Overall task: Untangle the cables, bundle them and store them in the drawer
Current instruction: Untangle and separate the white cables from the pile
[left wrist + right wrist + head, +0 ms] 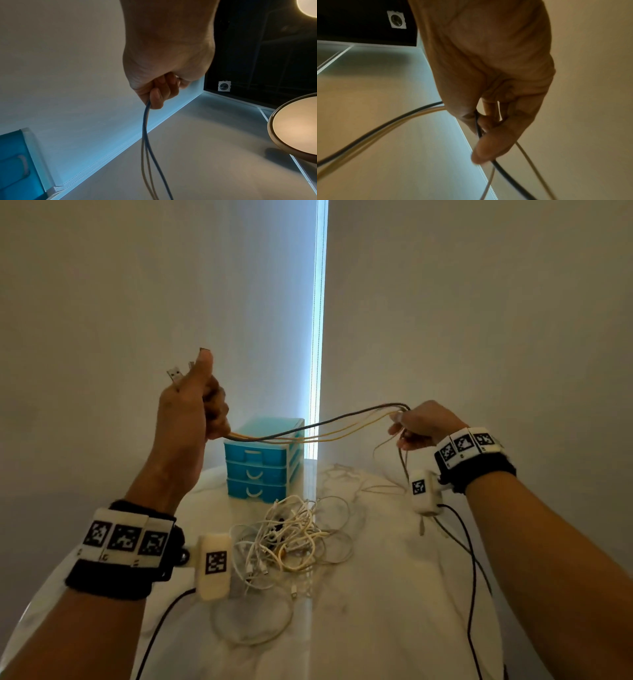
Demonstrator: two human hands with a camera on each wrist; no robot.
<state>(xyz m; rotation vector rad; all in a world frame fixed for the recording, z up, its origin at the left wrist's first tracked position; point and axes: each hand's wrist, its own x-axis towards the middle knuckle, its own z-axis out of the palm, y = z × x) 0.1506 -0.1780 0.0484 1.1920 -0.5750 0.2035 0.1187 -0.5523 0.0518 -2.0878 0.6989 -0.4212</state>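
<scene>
The left hand [191, 402] is raised and clenched round the plug ends of a few cables [318, 428], USB plugs [174, 374] poking out above the fist. The right hand [419, 426] pinches the same strands further along. This looks like the bundling step; next they need folding into a coil. The tangled pile [291, 537] lies on the table [394, 594], before the closed blue drawer unit [262, 465].
</scene>
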